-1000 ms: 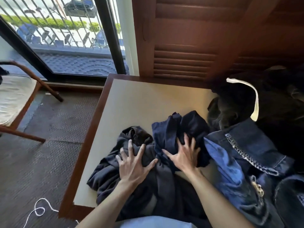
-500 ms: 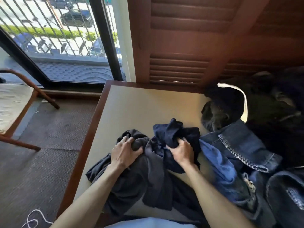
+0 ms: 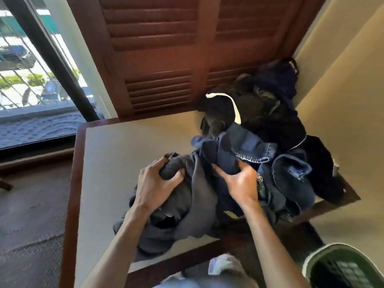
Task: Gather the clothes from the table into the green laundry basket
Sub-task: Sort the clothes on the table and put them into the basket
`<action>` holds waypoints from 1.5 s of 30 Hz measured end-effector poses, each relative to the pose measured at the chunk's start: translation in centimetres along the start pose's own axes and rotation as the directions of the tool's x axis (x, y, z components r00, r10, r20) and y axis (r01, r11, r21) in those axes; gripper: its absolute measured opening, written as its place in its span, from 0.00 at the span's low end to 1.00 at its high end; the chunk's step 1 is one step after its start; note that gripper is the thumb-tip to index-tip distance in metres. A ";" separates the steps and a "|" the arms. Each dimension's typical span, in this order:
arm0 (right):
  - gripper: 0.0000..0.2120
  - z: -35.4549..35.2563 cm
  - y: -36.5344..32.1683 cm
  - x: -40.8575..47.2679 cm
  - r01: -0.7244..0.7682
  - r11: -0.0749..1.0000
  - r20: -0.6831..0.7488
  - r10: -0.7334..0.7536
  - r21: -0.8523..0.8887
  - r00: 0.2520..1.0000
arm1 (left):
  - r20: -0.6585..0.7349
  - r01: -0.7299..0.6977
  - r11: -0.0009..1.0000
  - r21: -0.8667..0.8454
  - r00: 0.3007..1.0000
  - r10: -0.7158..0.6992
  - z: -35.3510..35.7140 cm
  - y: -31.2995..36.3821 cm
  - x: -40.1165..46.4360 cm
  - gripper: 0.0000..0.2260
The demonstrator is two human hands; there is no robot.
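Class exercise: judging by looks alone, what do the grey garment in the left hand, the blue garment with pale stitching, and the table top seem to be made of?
Grey garment: soft matte knit, likely cotton jersey; it bunches limply in the left hand.
Blue garment: denim, by its stiff folds and pale seam stitching.
Table top: smooth matte beige surface, perhaps laminate, in a dark wood-look frame.

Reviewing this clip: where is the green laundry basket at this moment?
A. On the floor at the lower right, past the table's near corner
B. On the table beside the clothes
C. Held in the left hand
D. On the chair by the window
A. The basket sits low at the lower right, off the table, while the left hand and right hand both grip dark clothes on the table.
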State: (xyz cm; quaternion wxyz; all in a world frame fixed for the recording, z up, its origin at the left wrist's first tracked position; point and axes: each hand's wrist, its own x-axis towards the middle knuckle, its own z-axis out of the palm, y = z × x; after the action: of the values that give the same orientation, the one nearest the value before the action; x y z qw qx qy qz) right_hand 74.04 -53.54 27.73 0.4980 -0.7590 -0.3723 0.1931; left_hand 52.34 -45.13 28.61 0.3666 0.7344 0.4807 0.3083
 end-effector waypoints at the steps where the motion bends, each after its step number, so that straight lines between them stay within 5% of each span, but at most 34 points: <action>1: 0.21 -1.4 -0.5 -0.6 0.000 1.000 -0.051 0.000 0.004 0.999 | 0.026 -0.045 0.999 -0.016 0.999 0.045 0.4 1.4 -0.1 0.06; 13: 0.22 -18.3 -1.0 -9.5 0.000 0.984 -0.410 0.074 0.179 0.909 | 0.187 -0.291 0.938 -0.189 0.927 0.325 8.9 15.2 -5.5 0.07; 20: 0.15 -31.6 2.1 -16.4 -0.007 0.990 -0.625 0.094 0.140 0.775 | 0.309 -0.390 0.842 -0.374 0.803 0.510 19.3 23.4 -12.6 0.06; 26: 0.11 -39.8 8.7 -22.2 -0.110 0.988 -0.746 0.156 0.111 0.647 | 0.445 -0.342 0.828 -0.444 0.718 0.535 29.4 26.3 -19.2 0.14; 35: 0.09 -47.4 17.1 -27.3 -0.254 0.964 -0.872 0.191 0.080 0.451 | 0.591 -0.280 0.824 -0.494 0.587 0.553 39.3 30.2 -23.3 0.08; 38: 0.16 -48.7 20.6 -27.6 -0.320 0.939 -0.898 0.245 0.126 0.366 | 0.617 -0.291 0.812 -0.506 0.536 0.576 42.2 31.8 -22.8 0.07; 41: 0.24 -49.5 24.3 -27.5 -0.417 0.891 -0.882 0.334 0.180 0.333 | 0.661 -0.278 0.818 -0.504 0.485 0.573 45.2 32.8 -21.9 0.08; 45: 0.22 -49.6 28.2 -26.9 -0.565 0.802 -0.831 0.440 0.193 0.341 | 0.747 -0.246 0.865 -0.437 0.437 0.501 49.4 33.2 -20.6 0.10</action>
State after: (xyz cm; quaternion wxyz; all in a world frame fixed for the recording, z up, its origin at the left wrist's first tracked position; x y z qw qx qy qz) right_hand 100.03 -110.68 21.53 0.4784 -0.8599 0.1587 -0.0808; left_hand 100.88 -85.18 27.57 0.5671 0.8219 0.0211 0.0499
